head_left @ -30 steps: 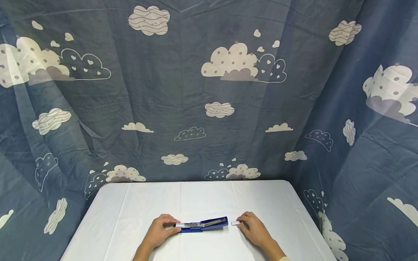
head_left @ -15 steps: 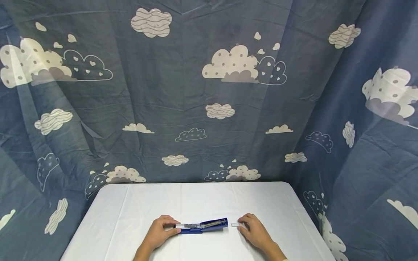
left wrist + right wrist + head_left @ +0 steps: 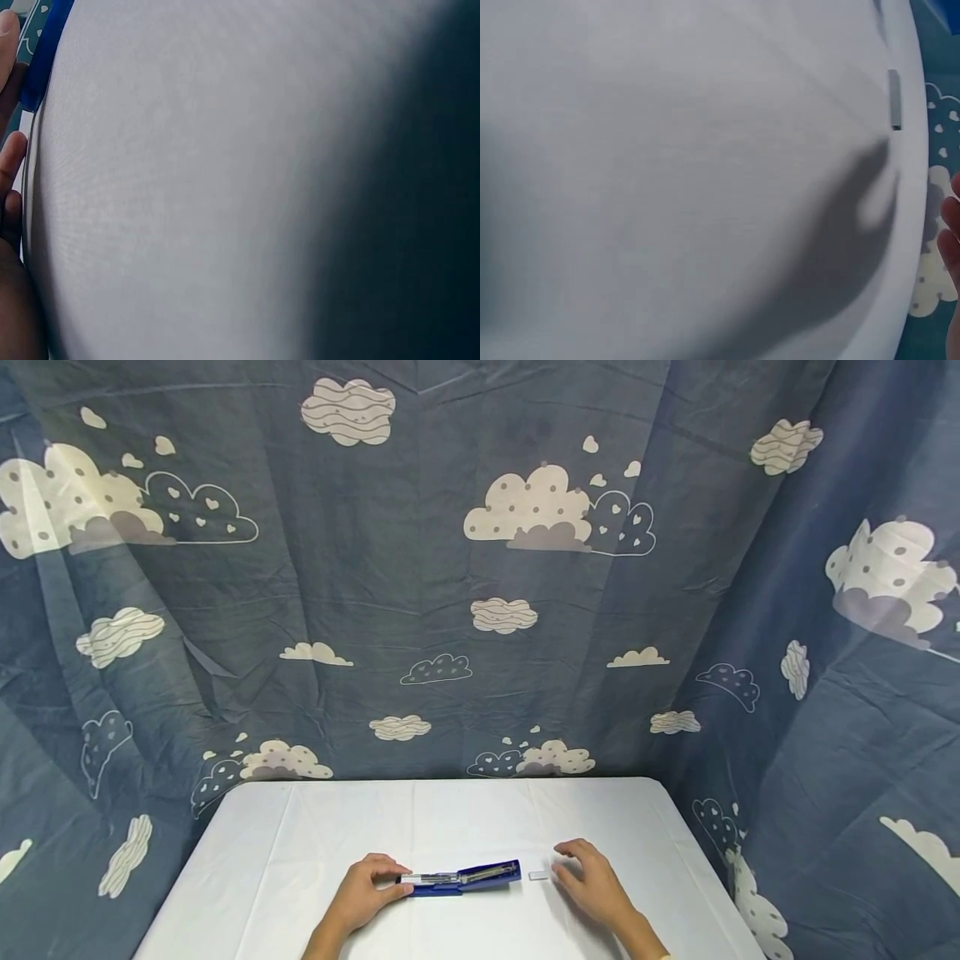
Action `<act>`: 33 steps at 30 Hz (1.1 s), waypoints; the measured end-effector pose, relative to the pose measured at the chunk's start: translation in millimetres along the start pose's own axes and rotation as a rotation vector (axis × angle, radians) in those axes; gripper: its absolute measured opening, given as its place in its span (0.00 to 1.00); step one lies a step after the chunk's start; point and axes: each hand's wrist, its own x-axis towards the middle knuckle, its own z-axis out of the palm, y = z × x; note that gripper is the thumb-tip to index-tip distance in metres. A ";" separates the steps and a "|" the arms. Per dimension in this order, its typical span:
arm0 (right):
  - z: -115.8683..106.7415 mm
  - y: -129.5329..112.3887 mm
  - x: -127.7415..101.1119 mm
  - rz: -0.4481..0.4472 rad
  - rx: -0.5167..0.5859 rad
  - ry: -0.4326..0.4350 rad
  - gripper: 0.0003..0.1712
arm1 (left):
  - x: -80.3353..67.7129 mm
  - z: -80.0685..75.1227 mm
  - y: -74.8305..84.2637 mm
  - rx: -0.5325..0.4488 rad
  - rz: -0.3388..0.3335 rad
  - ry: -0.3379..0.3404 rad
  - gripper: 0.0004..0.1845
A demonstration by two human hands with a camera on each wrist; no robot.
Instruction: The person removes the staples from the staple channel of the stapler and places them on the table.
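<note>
A blue stapler [image 3: 459, 878] lies opened out across the white table in the head view, its metal inside showing. My left hand [image 3: 360, 892] pinches its left end between thumb and fingers. In the left wrist view only a blue strip of the stapler [image 3: 46, 52] and some fingertips [image 3: 13, 154] show at the left edge. Just right of the stapler a small silver-grey strip, seemingly a row of staples [image 3: 537, 876], lies on the cloth. My right hand [image 3: 596, 883] hovers beside this strip, fingers apart and holding nothing. The strip [image 3: 895, 97] also shows in the right wrist view.
White cloth covers the table [image 3: 450, 818], which has rounded far corners. A dark blue curtain [image 3: 420, 568] with cloud prints hangs behind and along both sides. The right hand's shadow [image 3: 810, 262] falls on the cloth.
My right hand has let go of the small silver strip and drawn slightly away to the right, its fingers spreading. The strip stays on the table. My left hand and the stapler hold still.
</note>
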 end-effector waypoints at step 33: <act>29.6 -88.9 39.1 -0.104 0.150 -0.098 0.16 | 3.0 -0.7 -3.3 -0.049 -0.057 -0.022 0.13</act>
